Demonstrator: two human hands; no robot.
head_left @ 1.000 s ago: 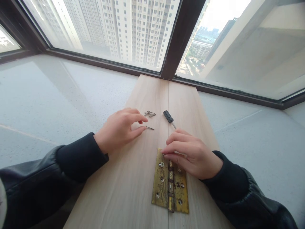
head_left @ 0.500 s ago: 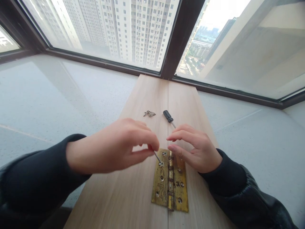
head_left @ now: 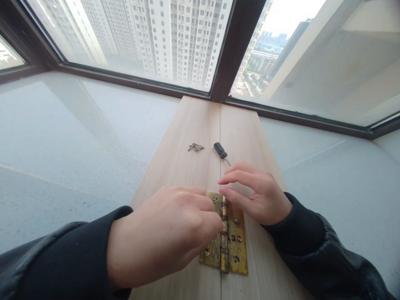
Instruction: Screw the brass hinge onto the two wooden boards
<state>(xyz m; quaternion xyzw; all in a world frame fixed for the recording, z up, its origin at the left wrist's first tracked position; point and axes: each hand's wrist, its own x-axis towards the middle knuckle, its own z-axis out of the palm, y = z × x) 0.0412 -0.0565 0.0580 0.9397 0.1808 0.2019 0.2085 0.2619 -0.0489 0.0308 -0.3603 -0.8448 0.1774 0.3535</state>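
Note:
A worn brass hinge (head_left: 233, 246) lies flat across the seam of two light wooden boards (head_left: 184, 162). My left hand (head_left: 165, 233) hovers over the hinge's left leaf with its fingers curled and pinched; what it grips is hidden under the fingers. My right hand (head_left: 256, 193) rests at the hinge's upper right, fingers bent, fingertips near the top of the knuckle. A small black-handled screwdriver (head_left: 221, 151) lies beyond my right hand. A little pile of loose screws (head_left: 196, 147) lies to its left.
The boards run away from me to a dark window frame (head_left: 231, 54). Pale speckled stone sill (head_left: 62, 137) spreads on both sides of the boards. High-rise buildings show through the glass.
My left hand picked a screw up from beside the pile, carried it toward me to the hinge, and now covers the left leaf. My right hand has hardly moved.

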